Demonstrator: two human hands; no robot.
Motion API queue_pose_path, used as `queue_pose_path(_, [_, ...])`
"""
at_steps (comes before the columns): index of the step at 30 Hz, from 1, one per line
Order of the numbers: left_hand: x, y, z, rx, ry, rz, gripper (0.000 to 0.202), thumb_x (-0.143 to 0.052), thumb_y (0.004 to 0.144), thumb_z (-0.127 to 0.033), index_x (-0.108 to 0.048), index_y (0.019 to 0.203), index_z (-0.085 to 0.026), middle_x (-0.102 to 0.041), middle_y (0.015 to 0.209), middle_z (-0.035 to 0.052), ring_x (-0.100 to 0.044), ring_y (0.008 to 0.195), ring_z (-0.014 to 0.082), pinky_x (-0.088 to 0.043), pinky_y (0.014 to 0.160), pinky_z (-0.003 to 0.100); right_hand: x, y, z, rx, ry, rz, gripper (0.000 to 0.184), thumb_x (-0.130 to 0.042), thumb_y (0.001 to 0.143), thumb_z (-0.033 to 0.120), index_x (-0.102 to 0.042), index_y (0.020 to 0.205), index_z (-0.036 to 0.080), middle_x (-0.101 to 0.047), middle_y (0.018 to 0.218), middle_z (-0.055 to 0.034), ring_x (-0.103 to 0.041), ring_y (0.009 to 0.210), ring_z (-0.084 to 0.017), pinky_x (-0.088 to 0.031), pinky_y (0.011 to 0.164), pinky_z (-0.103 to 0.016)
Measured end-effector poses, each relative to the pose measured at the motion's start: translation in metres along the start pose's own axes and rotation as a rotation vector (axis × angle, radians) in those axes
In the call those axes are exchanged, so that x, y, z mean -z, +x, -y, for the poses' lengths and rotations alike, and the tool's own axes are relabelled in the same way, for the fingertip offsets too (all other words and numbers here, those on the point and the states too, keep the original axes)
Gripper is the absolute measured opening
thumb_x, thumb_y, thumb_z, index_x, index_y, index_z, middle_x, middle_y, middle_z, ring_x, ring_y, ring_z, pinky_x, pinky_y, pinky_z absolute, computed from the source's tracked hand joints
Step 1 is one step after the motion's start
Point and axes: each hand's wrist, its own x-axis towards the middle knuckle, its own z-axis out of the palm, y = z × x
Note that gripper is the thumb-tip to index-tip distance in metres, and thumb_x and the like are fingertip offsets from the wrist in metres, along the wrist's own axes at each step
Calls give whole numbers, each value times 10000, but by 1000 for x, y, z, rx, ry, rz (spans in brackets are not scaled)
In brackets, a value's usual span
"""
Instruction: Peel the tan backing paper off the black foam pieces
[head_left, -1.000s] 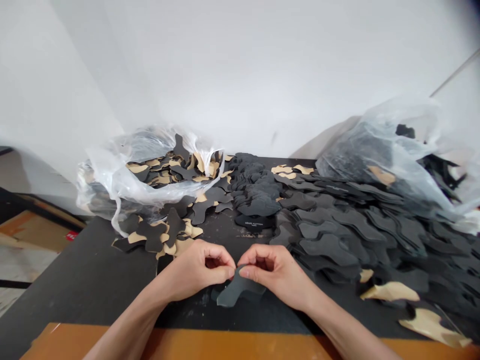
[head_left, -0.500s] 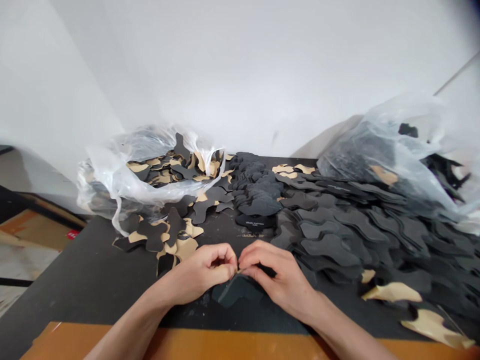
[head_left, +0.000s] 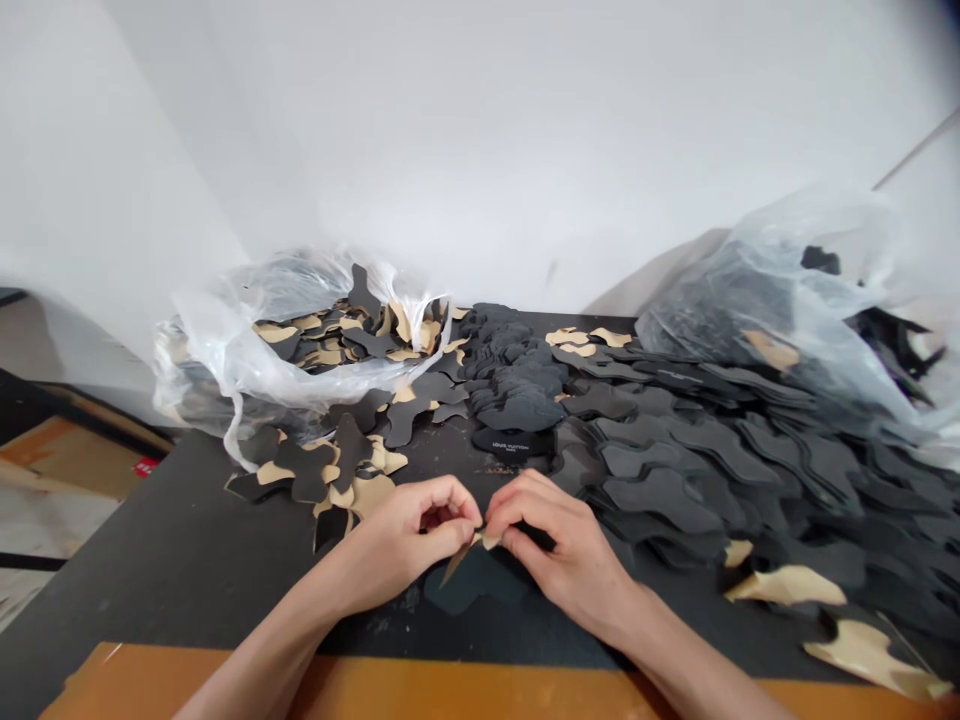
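My left hand point(head_left: 401, 545) and my right hand point(head_left: 559, 545) meet over the near middle of the black table point(head_left: 172, 560). Both pinch the top edge of one black cut-out piece point(head_left: 480, 580) that hangs down to the tabletop. Between the fingertips a thin tan backing strip point(head_left: 469, 545) shows, lifted a little off the black layer. The left thumb and forefinger hold the tan corner; the right fingers hold the black part.
A clear plastic bag point(head_left: 292, 340) of black and tan pieces lies at the back left. A second clear bag point(head_left: 795, 310) sits at the back right. Overlapping rows of black pieces point(head_left: 675, 460) cover the right side. Loose tan backings point(head_left: 784, 585) lie at the near right. An orange edge point(head_left: 420, 690) runs along the front.
My hands have drawn slightly upward and closer together on the piece. A tan corner of backing has come loose from the black layer between my fingertips.
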Motion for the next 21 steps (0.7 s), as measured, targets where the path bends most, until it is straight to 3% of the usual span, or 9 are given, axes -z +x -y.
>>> queue_pose_path(4, [5, -4, -4, -51, 163, -77, 125, -578, 875, -255, -678, 829, -195, -664, 772, -32, -552, 720, 118, -397, 644, 206, 1, 1, 2, -52, 10, 22, 170, -595, 878, 41, -662, 889, 197, -655, 864, -16, -573, 831, -153, -439, 762, -294])
queue_pose_path(10, [7, -6, -1, -100, 281, -75, 122, -633, 855, -254, -753, 846, -234, -736, 798, -41, -631, 713, 117, -435, 647, 192, 3, 1, 7, -203, 81, 74, 151, -626, 844, 55, -664, 827, 200, -638, 808, 8, -571, 774, -134, -431, 731, -271])
queue_pose_path(21, [3, -7, 1, -166, 389, -53, 139, -620, 861, -225, -744, 799, -214, -698, 673, -55, -562, 599, 79, -369, 549, 165, 4, 0, 10, -369, 116, 191, 131, -640, 778, 61, -690, 787, 182, -609, 762, 18, -560, 692, -113, -413, 644, -231])
